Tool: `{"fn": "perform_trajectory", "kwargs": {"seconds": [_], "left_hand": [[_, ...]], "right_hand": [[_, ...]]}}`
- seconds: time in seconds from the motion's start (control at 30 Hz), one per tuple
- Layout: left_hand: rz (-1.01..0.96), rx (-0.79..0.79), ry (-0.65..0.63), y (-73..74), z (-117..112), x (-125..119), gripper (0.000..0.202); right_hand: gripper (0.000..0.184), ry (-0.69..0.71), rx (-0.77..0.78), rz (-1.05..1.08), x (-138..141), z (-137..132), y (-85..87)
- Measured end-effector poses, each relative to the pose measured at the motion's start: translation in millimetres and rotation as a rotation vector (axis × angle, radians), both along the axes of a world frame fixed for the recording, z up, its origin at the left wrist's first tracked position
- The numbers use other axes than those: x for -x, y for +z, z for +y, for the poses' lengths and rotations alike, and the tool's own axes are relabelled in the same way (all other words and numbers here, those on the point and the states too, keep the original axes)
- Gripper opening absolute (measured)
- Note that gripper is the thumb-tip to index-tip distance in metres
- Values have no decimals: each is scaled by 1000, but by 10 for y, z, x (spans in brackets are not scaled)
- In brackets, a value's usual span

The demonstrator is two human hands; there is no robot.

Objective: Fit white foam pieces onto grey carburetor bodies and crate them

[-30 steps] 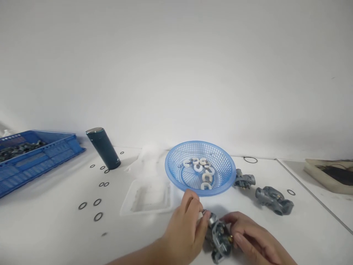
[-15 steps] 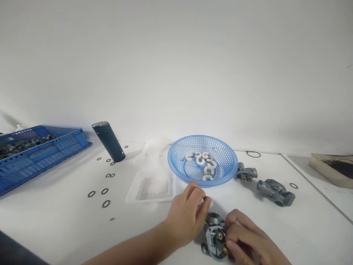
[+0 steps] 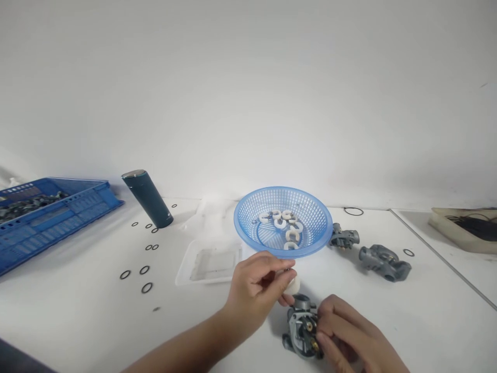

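— So, where's everything?
— Left hand (image 3: 257, 291) pinches a white part (image 3: 294, 283); right hand (image 3: 351, 338) fingers grip the grey carburettor (image 3: 302, 326) near the table's (image 3: 77, 316) front edge, before the blue basket (image 3: 315, 221).

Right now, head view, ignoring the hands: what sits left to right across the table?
Blue crate, dark green bottle, clear tray, blue basket, small grey casting, larger grey casting, beige tray.

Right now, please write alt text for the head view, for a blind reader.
The left hand pinches a small white round part close to a grey metal carburetor body, which the right hand holds on the white table. Behind them sits a round blue plastic mesh basket of white rings.
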State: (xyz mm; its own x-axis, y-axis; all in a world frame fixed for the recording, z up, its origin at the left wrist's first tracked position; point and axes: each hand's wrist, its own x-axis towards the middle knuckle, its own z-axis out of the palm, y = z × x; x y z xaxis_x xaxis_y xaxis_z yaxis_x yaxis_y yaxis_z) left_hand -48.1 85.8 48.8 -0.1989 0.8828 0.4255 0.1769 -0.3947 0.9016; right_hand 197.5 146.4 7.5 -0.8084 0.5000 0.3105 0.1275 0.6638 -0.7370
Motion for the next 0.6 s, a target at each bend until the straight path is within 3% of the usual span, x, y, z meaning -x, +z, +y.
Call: {"fn": "perform_trajectory", "kwargs": {"seconds": [0.3, 0.6], "left_hand": [[-203, 242, -126, 11, -71, -62, 37], [-317, 360, -333, 120, -121, -17, 39]], "right_hand": [[30, 51, -52, 65, -96, 207, 134], [24, -79, -57, 205, -119, 209, 290]]}}
